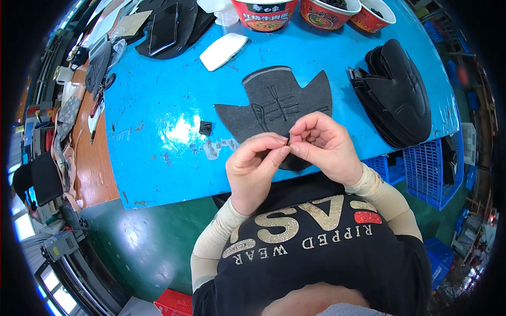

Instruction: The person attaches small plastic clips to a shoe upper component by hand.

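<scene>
My left hand [256,167] and my right hand [322,144] meet above the table's near edge, thumbs and forefingers closed in a pinch. Between the fingertips shows a small dark piece [288,140], too small to name. Just beyond lies a flat black cut piece of shoe-upper-like material [242,117], with notched sides and several raised dark lines across its middle. My hands cover part of its near side. Left of it is a little bundle of short black strips [205,127].
A stack of black moulded pieces [398,95] stands at the right. A white pad [223,51], a phone [164,29] on black pieces, and red paper bowls [265,15] lie at the back of the blue table [153,174]. Blue crates [428,171] stand beyond the right edge.
</scene>
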{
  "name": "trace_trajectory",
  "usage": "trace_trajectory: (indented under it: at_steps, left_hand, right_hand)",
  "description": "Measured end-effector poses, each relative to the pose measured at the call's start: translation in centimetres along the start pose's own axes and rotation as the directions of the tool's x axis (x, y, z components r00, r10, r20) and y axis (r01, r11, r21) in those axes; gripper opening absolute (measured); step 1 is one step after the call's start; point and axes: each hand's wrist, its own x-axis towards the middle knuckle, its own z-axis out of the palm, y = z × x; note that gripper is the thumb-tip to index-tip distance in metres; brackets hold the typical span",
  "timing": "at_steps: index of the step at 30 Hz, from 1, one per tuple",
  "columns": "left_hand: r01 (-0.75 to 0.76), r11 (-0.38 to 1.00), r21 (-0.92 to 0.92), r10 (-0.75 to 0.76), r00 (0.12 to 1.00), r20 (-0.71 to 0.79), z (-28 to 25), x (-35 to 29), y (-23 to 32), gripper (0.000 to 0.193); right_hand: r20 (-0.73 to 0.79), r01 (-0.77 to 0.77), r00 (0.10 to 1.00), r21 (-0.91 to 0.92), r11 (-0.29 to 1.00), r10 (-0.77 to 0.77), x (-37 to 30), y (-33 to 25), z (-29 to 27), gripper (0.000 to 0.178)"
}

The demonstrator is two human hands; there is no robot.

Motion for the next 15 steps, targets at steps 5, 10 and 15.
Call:
trace_trajectory:
  at_steps: [5,10,15]
  left_hand:
    - [-0.067,0.996,0.064,0.063,0.996,0.058,-0.3,0.0,-0.2,0.015]
    - [0.009,1.000,0.023,-0.010,0.999,0.033,0.3,0.0,0.4,0.019]
    - [0.020,0.995,0.102,-0.026,0.998,0.054,-0.3,0.3,0.3,0.025]
  right_hand:
    - [0.033,0.086,0.996,-0.226,0.970,-0.080,-0.2,-0.3,0.2,0.016]
    - [0.062,0.047,0.997,-0.109,0.993,-0.040,-0.2,0.3,-0.1,0.017]
    - [0.060,-0.110,0.993,0.139,0.984,0.103,0.2,-0.6,-0.1,0.020]
